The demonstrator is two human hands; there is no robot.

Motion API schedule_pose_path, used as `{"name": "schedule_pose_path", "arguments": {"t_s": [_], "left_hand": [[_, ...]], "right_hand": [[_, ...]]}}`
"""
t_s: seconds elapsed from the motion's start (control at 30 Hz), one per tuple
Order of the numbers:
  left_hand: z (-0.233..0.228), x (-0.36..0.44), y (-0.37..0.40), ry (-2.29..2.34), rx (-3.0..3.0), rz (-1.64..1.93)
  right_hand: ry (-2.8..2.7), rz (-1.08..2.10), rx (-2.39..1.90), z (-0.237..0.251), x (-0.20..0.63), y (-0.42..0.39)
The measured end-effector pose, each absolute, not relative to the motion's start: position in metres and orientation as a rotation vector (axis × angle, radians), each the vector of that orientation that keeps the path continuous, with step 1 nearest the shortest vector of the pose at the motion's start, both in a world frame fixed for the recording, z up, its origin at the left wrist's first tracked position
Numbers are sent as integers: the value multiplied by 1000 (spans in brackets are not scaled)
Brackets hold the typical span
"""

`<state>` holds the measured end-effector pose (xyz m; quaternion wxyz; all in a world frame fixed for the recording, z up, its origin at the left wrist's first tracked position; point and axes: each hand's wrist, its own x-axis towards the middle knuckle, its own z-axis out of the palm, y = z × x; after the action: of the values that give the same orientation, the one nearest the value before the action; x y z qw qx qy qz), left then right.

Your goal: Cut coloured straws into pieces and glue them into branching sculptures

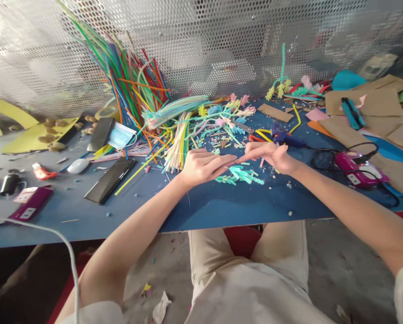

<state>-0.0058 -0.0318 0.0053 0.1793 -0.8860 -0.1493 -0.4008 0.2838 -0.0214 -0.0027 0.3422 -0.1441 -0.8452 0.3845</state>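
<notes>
Head view: left hand (204, 167) and right hand (270, 155) are meeting at the fingertips, can't tell if the fingers are pinching anything. Mint fuzzy pieces (244, 174) are sitting right by them on the desk (215, 211), probably for easy reach.

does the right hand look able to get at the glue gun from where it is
Likely yes: the glue gun lies close beside the right hand, with nothing visible blocking the way, though its fingertips seem to be touching the left hand.
</notes>
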Motion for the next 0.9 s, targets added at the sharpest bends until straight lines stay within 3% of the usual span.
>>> {"name": "schedule_pose_path", "arguments": {"t_s": [0.53, 0.9], "left_hand": [[5, 0, -33, -545, -2421, -1132], [4, -3, -35, -742, -2406, -1077]], "right_hand": [[-2340, 891, -344, 14, 284, -30], [-2345, 1169, -331, 2, 286, -26]]}}
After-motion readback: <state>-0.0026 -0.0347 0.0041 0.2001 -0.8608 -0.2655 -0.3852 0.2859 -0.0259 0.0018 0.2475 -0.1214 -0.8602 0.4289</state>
